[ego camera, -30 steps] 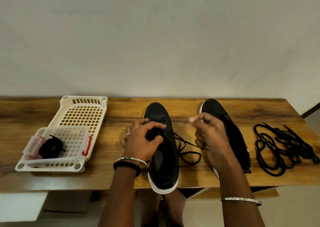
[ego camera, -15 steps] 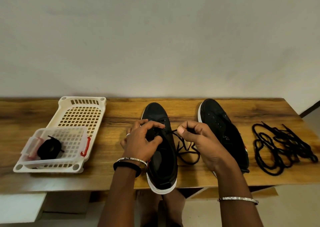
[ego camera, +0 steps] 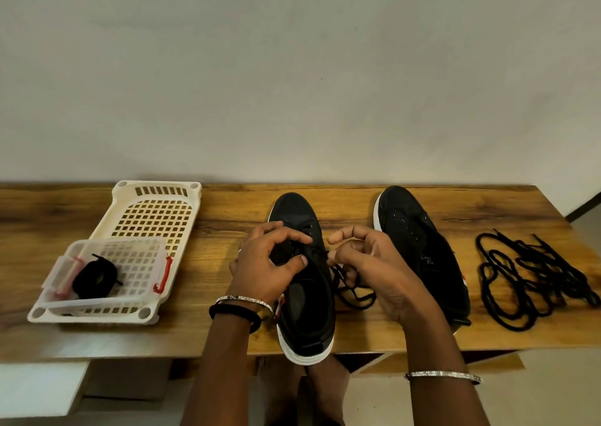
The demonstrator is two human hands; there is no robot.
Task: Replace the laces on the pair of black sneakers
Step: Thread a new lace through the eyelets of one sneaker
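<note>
Two black sneakers with white soles stand on the wooden table, toes pointing away. The left sneaker is partly laced; the right sneaker has bare eyelets. My left hand grips the left sneaker's upper at the eyelets, thumb on the tongue. My right hand pinches the thin black lace beside that shoe's right eyelets; the lace's slack loops on the table between the shoes. A pile of thick black laces lies at the right.
A white perforated basket sits at the left, holding a smaller clear tray with red clips and a coiled black lace. A plain wall runs behind the table. The left sneaker's heel overhangs the near edge.
My right hand has dropped from above the right sneaker and come left to the left sneaker's eyelets, pulling the lace in. My left hand stays in place.
</note>
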